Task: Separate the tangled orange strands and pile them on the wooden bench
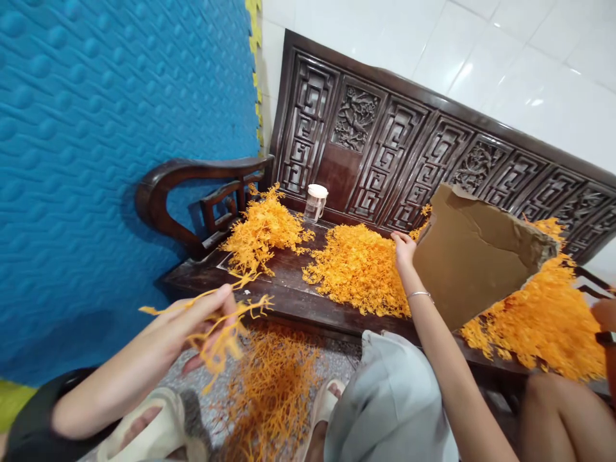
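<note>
Thin branching orange pieces [216, 350] hang from my left hand [206, 321], whose fingers are bent round them above the floor in front of the bench. My right hand [404, 249], with a bracelet on its wrist, reaches to the back right of the middle orange pile [360, 269]. Its fingertips are close together beside the cardboard; whether they hold a small piece cannot be made out. A smaller orange pile [264, 228] lies at the bench's left end. Below the front edge, a heap of orange strands [274, 398] lies on the floor between my feet.
The dark carved bench [337, 170] has a curved left armrest [163, 186]. A lidded clear cup [315, 203] stands near its backrest. A cardboard sheet [471, 256] leans between the middle pile and a large right pile [553, 321]. Another person's hand [604, 314] shows at the right edge.
</note>
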`<state>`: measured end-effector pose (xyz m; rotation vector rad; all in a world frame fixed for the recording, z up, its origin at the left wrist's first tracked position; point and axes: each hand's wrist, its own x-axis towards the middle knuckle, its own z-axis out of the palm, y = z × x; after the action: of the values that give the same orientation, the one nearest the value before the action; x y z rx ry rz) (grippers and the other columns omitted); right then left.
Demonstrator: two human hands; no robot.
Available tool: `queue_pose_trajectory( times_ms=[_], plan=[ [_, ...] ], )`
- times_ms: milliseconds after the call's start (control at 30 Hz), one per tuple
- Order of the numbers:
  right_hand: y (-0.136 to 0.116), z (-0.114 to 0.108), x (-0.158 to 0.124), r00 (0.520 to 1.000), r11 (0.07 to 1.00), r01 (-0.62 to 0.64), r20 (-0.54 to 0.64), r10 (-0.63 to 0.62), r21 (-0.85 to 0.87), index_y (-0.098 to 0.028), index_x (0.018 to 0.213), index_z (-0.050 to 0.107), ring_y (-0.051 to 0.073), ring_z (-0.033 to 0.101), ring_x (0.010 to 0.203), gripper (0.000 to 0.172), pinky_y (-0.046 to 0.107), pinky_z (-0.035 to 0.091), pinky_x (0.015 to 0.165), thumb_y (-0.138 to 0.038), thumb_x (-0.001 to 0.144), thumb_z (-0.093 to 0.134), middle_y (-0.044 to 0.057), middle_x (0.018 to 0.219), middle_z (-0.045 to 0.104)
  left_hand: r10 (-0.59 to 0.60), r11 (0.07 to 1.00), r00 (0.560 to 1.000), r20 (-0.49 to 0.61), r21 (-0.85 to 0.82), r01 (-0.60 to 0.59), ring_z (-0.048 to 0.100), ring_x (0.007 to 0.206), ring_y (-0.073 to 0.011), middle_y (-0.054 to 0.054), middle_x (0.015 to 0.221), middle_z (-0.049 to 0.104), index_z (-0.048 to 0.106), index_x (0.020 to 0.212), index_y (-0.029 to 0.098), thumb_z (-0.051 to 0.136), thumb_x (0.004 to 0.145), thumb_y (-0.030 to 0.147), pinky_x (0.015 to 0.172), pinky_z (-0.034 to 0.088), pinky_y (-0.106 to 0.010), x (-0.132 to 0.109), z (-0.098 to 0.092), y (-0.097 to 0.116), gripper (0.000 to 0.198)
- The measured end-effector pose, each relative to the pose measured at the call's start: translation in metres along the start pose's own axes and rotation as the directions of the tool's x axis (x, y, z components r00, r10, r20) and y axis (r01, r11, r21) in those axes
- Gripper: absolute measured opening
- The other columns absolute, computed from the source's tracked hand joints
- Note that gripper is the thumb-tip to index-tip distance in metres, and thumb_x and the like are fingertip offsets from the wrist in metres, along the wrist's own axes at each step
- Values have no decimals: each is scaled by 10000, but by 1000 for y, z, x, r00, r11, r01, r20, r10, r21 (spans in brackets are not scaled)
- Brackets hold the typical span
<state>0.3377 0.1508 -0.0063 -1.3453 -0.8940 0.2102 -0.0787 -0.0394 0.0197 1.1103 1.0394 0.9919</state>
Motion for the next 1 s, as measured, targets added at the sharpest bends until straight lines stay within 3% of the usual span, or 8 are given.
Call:
queue_pose_trajectory(
  times_ms=[133, 233, 333, 400, 467, 600, 800, 1000],
  plan=[
    [-28, 9, -25, 994, 995, 86, 60, -88, 42, -109, 832, 648, 166, 567, 851, 262, 329, 432, 829, -269, 632, 595, 83, 900, 645, 62, 998, 991, 120, -10, -61, 452, 391, -76, 39, 540, 529, 586, 723, 184, 456, 824, 425, 435, 422, -193, 8, 7, 4, 292],
    [-62, 13, -69, 915, 975, 189, 341, -217, 113, -142, 850, 645, 163, 562, 867, 225, 329, 438, 824, -303, 700, 592, 64, 914, 635, 39, 982, 986, 160, -186, -9, 551, 528, -131, -21, 734, 598, 581, 891, 167, 375, 873, 379, 488, 491, -260, 12, 11, 8, 296],
    [-96, 13, -120, 639, 962, 197, 720, -271, 187, -190, 918, 633, 154, 562, 900, 213, 316, 451, 821, -336, 775, 573, 45, 974, 616, 8, 956, 980, 196, -291, 50, 590, 677, -208, -112, 992, 598, 543, 1057, 149, 317, 873, 441, 524, 536, -362, 13, 15, 13, 412],
    [-112, 12, -148, 447, 937, 236, 827, -341, 258, -209, 990, 610, 145, 548, 949, 233, 313, 440, 861, -334, 797, 571, 46, 1061, 578, 1, 940, 972, 233, -332, 79, 595, 745, -241, -149, 1158, 539, 502, 1144, 154, 290, 864, 478, 518, 545, -390, 13, 18, 15, 478],
    [-120, 11, -165, 351, 911, 270, 848, -396, 313, -215, 1038, 584, 137, 540, 962, 258, 315, 431, 890, -334, 810, 566, 50, 1106, 546, 0, 931, 960, 278, -352, 102, 592, 800, -269, -162, 1273, 463, 464, 1203, 168, 263, 848, 527, 477, 543, -380, 13, 20, 16, 544],
    [-120, 12, -170, 405, 889, 328, 803, -437, 319, -211, 1032, 572, 136, 543, 944, 240, 315, 430, 875, -332, 827, 547, 55, 1111, 528, 53, 937, 879, 474, -329, 120, 560, 936, -325, -106, 1414, 324, 376, 1305, 270, 237, 772, 672, 521, 550, -418, 14, 20, 13, 682],
    [-103, 19, -150, 589, 892, 374, 678, -439, 252, -198, 987, 568, 149, 561, 889, 219, 295, 443, 754, -339, 820, 546, 64, 1073, 539, 54, 996, 595, 802, -2, -88, 419, 1177, -355, -14, 1512, 113, 219, 1367, 406, 467, 618, 763, 831, 468, -453, 6, 29, 13, 866],
    [-82, 25, -143, 567, 856, 477, 675, -473, 199, -184, 978, 561, 141, 563, 821, 230, 310, 451, 750, -346, 818, 531, 81, 1071, 519, -184, 834, 602, 777, 447, -322, 585, 959, -226, -95, 1449, 305, 325, 1364, 258, 127, 763, 734, 727, 488, -302, -5, 58, 14, 791]
  ],
)
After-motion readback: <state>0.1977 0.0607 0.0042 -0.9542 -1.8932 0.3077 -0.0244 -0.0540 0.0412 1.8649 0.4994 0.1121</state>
